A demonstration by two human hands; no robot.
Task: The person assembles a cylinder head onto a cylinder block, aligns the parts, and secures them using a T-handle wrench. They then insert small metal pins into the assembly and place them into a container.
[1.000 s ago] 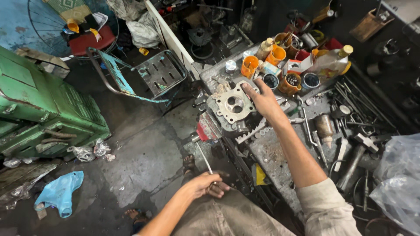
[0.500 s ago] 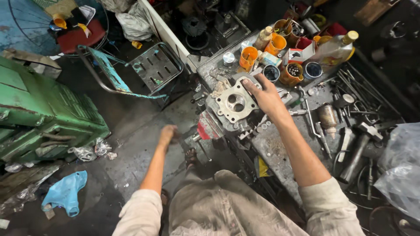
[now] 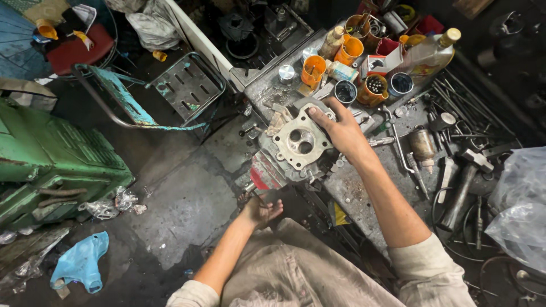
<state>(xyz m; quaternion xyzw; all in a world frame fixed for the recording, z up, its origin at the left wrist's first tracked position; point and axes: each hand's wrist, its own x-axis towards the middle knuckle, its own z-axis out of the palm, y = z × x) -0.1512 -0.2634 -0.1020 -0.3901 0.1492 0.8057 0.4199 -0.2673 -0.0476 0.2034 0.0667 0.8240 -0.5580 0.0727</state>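
Right hand [image 3: 340,129]: laid flat, fingers spread, on the right edge of the cylinder head [image 3: 301,142]; pressing on it, not curled around it.
Left hand [image 3: 260,210]: low, below the bench edge, fingers half curled near a dark handle under the vise [image 3: 266,173]; whether it grips anything cannot be told.
Cylinder head: grey metal casting with a pale gasket face up, two round ports in the middle; sits at the bench's [image 3: 352,187] near-left corner, directly above the vise's red part.
Relative position: the head lies between the two hands, touching the right one, above and apart from the left one.
Behind the head: orange cups [image 3: 313,69], dark tins [image 3: 345,91], a clear bottle [image 3: 426,54] with a yellowish cap.
Right of the head: hammer [image 3: 463,182], wrenches, small metal parts scattered over the bench.
Floor, left: perforated metal stool [image 3: 187,85] with chipped teal legs, green machine [image 3: 51,165], blue rag [image 3: 82,261].
Far right: crumpled clear plastic bag [image 3: 520,210].
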